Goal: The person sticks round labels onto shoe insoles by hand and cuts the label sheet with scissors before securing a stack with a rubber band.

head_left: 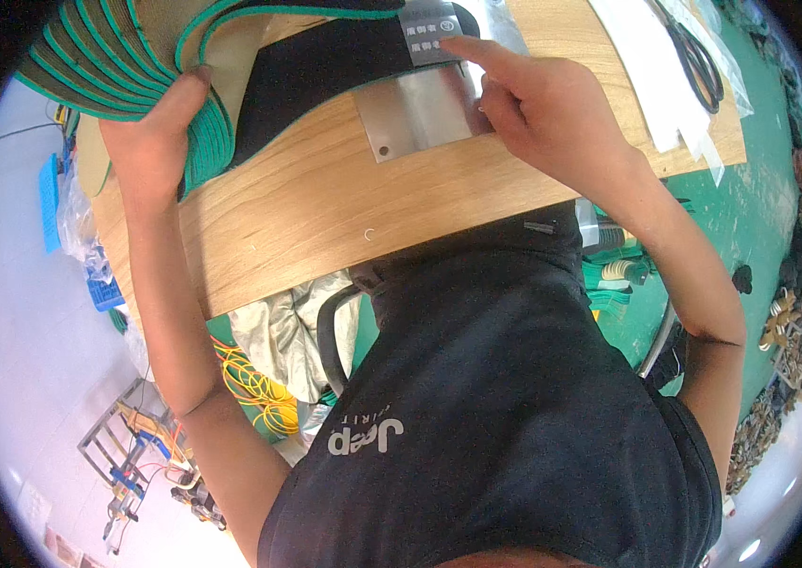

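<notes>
My left hand (150,142) is closed around a fanned stack of insoles (103,66), brown-faced with green edges, at the upper left. A black-faced insole (311,80) lies across the table, its heel or toe end reaching under a small greyish film (431,43) with pale print. My right hand (552,109) has its index finger stretched out, the tip touching the film, while its other fingers curl in. It holds nothing that I can see. Beneath that end of the insole lies a shiny metal plate (420,114) with a hole in one corner.
The wooden table (306,227) ends just before my body. White sheets (642,76) and a coiled black cable (694,62) lie at its right. Below are a pale cloth (292,327), yellow cord (264,393) and a chair. Heaped items (789,350) line the far right floor.
</notes>
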`<state>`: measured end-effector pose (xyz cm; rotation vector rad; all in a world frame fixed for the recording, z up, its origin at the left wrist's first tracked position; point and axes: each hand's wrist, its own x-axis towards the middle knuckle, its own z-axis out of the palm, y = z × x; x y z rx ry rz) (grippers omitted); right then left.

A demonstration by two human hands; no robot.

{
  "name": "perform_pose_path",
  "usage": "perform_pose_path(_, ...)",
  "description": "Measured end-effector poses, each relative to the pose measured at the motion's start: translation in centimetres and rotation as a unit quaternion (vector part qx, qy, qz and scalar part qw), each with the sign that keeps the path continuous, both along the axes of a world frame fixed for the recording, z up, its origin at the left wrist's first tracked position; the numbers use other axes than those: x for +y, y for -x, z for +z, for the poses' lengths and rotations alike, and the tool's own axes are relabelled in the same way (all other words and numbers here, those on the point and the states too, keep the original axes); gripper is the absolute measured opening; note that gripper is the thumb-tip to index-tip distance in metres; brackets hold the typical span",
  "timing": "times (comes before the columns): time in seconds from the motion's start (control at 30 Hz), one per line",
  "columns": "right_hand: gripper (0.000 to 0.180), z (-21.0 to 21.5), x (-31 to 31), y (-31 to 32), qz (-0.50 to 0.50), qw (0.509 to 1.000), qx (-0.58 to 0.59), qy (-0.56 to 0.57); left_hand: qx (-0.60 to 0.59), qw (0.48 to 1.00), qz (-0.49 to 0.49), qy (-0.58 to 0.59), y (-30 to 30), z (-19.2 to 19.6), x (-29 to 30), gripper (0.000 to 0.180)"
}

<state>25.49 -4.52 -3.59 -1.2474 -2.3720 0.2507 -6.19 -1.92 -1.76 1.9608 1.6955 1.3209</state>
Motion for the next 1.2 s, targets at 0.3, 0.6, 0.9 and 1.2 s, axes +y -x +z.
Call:
perform_pose_path(0.3, 0.023, -0.5, 0.3, -0.1, -0.002, 1.0, 0.019, 0.017, -0.026, 0.999, -0.036, 0.014, -0.5, 0.3, -0.1, 0.037)
perform_pose_path(0.6, 0.025, -0.6, 0.6, -0.6, 0.003, 1.0, 0.014, 0.014, -0.006, 1.0, -0.024, -0.001, -0.9, 0.2, -0.1, 0.032)
perform_pose_path(0.9, 0.029, -0.6, 1.0, -1.1, 0.016, 0.999, 0.024, 0.04, -0.021, 0.999, -0.032, 0.008, -0.8, 0.1, -0.1, 0.032)
perform_pose_path(1.2, 0.042, -0.9, 1.2, -1.1, 0.013, 1.0, -0.014, 0.024, 0.016, 0.998, -0.046, 0.042, -0.8, 0.3, -0.4, 0.047)
